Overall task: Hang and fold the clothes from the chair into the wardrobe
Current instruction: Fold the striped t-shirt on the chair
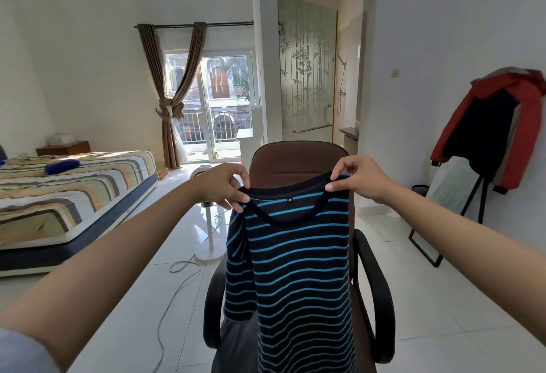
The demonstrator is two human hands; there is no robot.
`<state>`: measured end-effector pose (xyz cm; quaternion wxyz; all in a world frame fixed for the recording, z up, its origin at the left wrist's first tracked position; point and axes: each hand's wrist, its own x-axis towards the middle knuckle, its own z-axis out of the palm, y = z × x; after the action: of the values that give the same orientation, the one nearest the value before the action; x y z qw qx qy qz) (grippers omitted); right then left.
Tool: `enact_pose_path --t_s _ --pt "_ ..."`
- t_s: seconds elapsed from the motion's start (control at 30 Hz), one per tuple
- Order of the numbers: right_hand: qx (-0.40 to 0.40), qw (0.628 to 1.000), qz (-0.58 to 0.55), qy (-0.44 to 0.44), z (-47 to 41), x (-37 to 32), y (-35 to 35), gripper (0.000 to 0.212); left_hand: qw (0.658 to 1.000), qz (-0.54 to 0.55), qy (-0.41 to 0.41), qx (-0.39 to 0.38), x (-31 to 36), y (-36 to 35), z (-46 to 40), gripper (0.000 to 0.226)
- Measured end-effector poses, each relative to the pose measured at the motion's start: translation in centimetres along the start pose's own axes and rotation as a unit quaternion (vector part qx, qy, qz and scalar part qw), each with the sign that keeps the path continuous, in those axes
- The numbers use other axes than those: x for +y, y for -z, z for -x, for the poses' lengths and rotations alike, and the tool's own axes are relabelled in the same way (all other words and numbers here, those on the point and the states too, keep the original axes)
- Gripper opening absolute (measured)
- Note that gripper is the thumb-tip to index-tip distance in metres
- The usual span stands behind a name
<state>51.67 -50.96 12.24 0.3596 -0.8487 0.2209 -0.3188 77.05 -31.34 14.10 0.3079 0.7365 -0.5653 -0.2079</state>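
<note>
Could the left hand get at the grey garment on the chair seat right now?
Probably not yet: both hands, left and right, pinch the striped shirt by its collar, and it hangs over the grey garment on the chair.

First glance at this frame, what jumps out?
The dark shirt with blue stripes, held up dead centre by its neckline: the left hand pinches one side, the right hand the other. It hangs in front of a brown chair with black armrests. Next, the red and black jacket hanging on a stand at the right wall, and the striped bed at the left.
</note>
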Motion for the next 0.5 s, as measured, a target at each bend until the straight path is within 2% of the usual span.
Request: enact_pose_path --t_s 0.17,0.3,0.37,0.5 --pt "0.024 0.999 -0.039 -0.004 -0.2 0.0 0.7 0.02 0.997 0.022 -0.041 0.056 -1.7 -1.2 0.0 0.025" --pt "0.042 0.998 -0.056 -0.004 -0.3 -0.5 1.6 0.02 0.983 0.103 -0.049 0.142 -2.7 -2.5 -0.1 0.029" --pt "0.042 0.997 -0.06 0.005 -0.3 -0.9 1.9 0.02 0.976 0.124 -0.043 0.174 -2.6 -3.1 -0.2 0.026" --pt "0.035 0.999 -0.035 0.019 -0.4 -1.3 2.3 0.02 0.972 0.141 -0.02 0.185 -2.2 -3.3 -0.4 0.011"
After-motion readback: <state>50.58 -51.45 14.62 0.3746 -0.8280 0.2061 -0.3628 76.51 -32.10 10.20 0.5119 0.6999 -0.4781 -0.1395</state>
